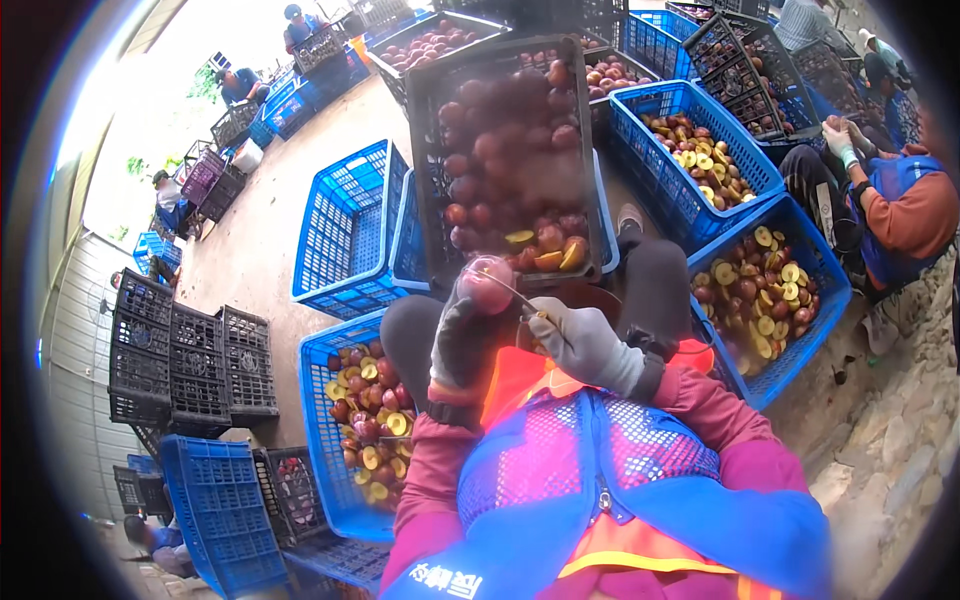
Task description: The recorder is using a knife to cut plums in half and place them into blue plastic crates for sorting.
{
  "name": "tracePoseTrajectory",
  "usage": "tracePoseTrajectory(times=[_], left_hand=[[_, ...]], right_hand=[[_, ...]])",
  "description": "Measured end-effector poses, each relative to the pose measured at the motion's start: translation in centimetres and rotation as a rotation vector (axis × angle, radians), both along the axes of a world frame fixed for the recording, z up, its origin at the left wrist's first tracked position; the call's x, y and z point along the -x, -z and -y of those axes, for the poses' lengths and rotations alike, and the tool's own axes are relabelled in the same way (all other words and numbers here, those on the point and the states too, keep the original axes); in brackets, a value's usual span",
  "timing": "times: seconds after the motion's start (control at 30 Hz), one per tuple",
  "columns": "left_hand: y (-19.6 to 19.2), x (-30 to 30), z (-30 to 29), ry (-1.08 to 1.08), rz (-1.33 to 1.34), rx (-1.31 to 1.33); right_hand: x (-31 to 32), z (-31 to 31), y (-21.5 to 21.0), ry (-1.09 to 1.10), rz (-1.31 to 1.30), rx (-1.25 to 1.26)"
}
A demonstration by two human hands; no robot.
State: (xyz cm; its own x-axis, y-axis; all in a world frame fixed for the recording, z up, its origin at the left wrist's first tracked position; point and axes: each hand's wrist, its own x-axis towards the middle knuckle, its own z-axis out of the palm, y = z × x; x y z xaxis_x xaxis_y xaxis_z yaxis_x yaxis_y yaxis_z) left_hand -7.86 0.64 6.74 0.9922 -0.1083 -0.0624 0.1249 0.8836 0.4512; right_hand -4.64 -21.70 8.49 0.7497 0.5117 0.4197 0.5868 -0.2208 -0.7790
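My left hand (456, 342), in a grey glove, is closed around a reddish-purple plum (488, 286). My right hand (590, 347), also gloved, grips a small knife (514, 294) whose thin blade lies against the plum; its handle is mostly hidden by my fingers. Just beyond both hands, a dark crate (424, 170) tilts toward me above my lap. Whole plums (490, 145) fill much of it, with several cut pieces (560, 256) showing yellow flesh at the near end.
Blue crates of halved plums stand at my left (318, 440) and right (765, 385), with another (625, 130) farther right. An unfilled blue crate (345, 215) sits ahead left. Black crates (190, 355) are stacked at far left. A co-worker (908, 205) sits close on the right.
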Motion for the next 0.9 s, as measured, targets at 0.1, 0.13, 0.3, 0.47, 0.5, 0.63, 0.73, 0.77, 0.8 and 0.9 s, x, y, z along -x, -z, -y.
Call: tracePoseTrajectory(times=[0.1,0.13,0.3,0.47,0.5,0.63,0.73,0.77,0.8,0.9], left_hand=[[1.1,-0.2,0.8,-0.016,0.022,0.081],[1.3,-0.3,1.0,-0.017,0.036,0.114],[2.4,-0.6,2.5,-0.062,-0.065,0.132],[2.3,-2.2,0.6,-0.138,0.058,-0.95],[2.9,-2.6,0.8,-0.22,0.068,-1.021],[5.2,-3.2,-0.2,-0.056,-0.12,-0.249],[6.8,-4.0,-0.4,0.076,-0.18,-0.239],[8.2,-4.1,-1.6,0.087,-0.188,-0.629],[9.8,-4.0,-1.9,0.004,-0.206,-0.588],[7.3,-4.6,0.5,-0.218,-0.153,-0.718]], right_hand=[[0.2,-0.1,0.7,0.053,0.05,0.07],[0.2,-0.2,1.0,0.071,0.062,0.097],[0.1,-1.6,1.3,0.16,0.201,0.252],[-1.0,-2.0,3.9,0.189,0.108,0.281],[-1.1,-2.1,4.6,0.189,0.116,0.308],[-1.1,-3.0,6.1,0.175,0.187,0.403],[-0.7,-2.7,6.6,0.171,0.28,0.449],[-0.6,-2.8,7.0,0.167,0.276,0.46],[-0.6,-2.8,7.4,0.153,0.273,0.474],[-1.8,-2.2,7.2,0.144,0.252,0.522]])
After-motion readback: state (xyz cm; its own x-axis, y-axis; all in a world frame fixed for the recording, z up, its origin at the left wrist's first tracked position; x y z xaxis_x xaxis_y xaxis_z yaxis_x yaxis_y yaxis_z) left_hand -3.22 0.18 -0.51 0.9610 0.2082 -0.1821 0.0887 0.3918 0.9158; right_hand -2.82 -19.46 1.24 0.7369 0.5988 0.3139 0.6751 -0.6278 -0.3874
